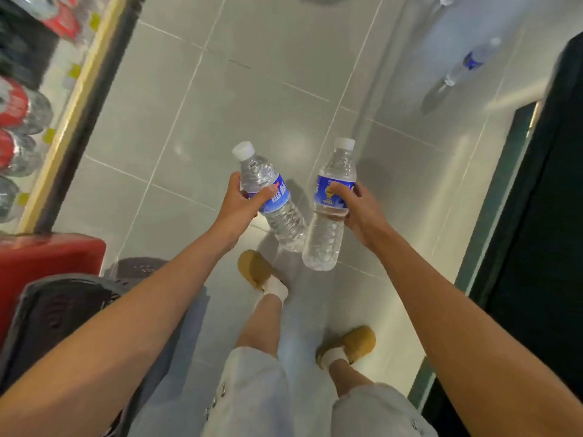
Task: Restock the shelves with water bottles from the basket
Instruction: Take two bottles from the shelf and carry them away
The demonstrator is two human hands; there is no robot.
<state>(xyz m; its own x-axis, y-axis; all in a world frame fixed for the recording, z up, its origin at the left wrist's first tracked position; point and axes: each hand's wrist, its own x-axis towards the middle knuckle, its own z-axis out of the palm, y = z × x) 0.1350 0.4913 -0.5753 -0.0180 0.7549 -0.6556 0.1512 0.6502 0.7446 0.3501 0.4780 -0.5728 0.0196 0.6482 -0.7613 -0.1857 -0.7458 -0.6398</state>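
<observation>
Two bottles in hand, none yet on a shelf

Nearest, at six o'clock, the person's feet in tan slippers point(350, 345) stood on the grey tiled floor point(252, 89), one ahead of the other, which read as mid-stride. At eight o'clock sat the dark basket point(63, 310), with a red object point(47, 257) just beyond it. The left forearm hid what the basket held.

At the centre, the left hand point(239, 203) was wrapped around the label of the left bottle point(277, 212), whose cap tilted toward eleven o'clock. The right hand point(359, 209) was clamped on the label of the right bottle point(325, 241), cap toward twelve. Gripping at the waist probably kept each full bottle balanced and left its base free to be set down. The two bases were close together; whether they touched could not be told.

From nine to eleven o'clock ran the shelves point(85, 89), already holding red-labelled bottles point(19, 108). Farthest, at two o'clock, a blurred blue-labelled bottle point(473, 59) showed; what it rested on was unclear.

By this reading, the step in hand was the carry from basket to shelf.
</observation>
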